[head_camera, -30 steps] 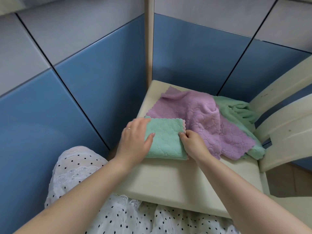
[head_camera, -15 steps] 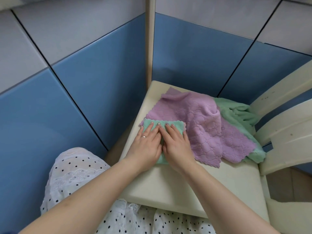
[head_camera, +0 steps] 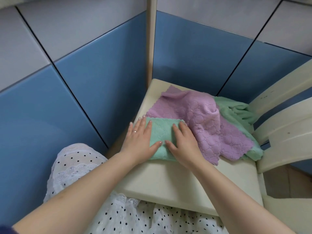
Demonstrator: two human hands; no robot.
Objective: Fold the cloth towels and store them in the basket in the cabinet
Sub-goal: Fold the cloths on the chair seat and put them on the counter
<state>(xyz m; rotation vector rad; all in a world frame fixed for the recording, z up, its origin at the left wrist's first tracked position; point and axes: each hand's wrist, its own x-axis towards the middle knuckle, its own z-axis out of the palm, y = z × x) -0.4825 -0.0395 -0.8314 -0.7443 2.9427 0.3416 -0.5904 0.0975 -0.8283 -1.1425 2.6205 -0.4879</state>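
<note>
Both hands (head_camera: 141, 141) (head_camera: 183, 141) press flat on folded green towel (head_camera: 162, 132).

We see a mint-green folded towel (head_camera: 162, 132), a lilac quilted towel (head_camera: 211, 125), another green towel (head_camera: 236, 112), a cream chair seat (head_camera: 177, 179), blue wall panels (head_camera: 94, 85), and a white black-dotted dress (head_camera: 81, 166).

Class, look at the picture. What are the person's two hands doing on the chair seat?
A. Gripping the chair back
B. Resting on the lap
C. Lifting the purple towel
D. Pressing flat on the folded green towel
D: the left hand and right hand lie flat, fingers straight, on the folded green towel.
</note>
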